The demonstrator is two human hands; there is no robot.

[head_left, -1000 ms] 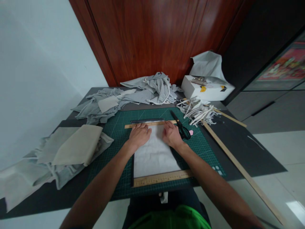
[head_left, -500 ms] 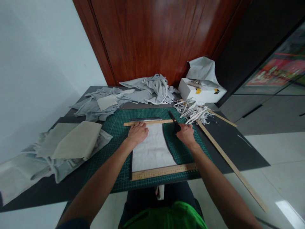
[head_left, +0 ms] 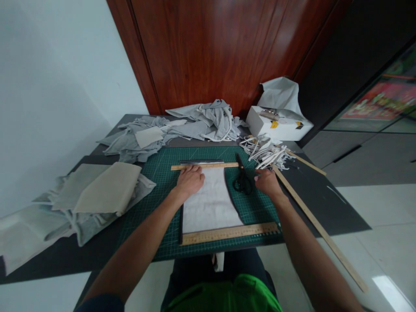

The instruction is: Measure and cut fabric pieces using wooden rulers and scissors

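At far left, folded beige cloth [head_left: 104, 188] lies on a heap of grey fabric [head_left: 48, 225] over the dark table [head_left: 328, 203]. Behind it, more crumpled grey cloth [head_left: 182, 128] spreads along the back edge.

The green cutting mat [head_left: 156, 173] occupies the centre. On it lies 1 white fabric sheet [head_left: 209, 203], bounded by 2 wooden rulers: the far ruler [head_left: 214, 165] across its top edge and the near ruler [head_left: 227, 233] across its bottom edge.

The left hand [head_left: 190, 181] rests palm down on the sheet's upper left corner, fingers together and flat, their tips touching the far ruler. It pins the sheet and grasps nothing.

Just right of the sheet, black scissors [head_left: 241, 177] lie on the mat, blades pointing away, handles nearest the person.

The right hand [head_left: 267, 181] sits on the mat just beside the scissor handles, apart from them, fingers loosely curled and holding nothing visible.

Further right: a pile of white fabric strips [head_left: 268, 152], a long wooden straightedge [head_left: 318, 229] running diagonally, and a white box [head_left: 279, 125] at the rear.
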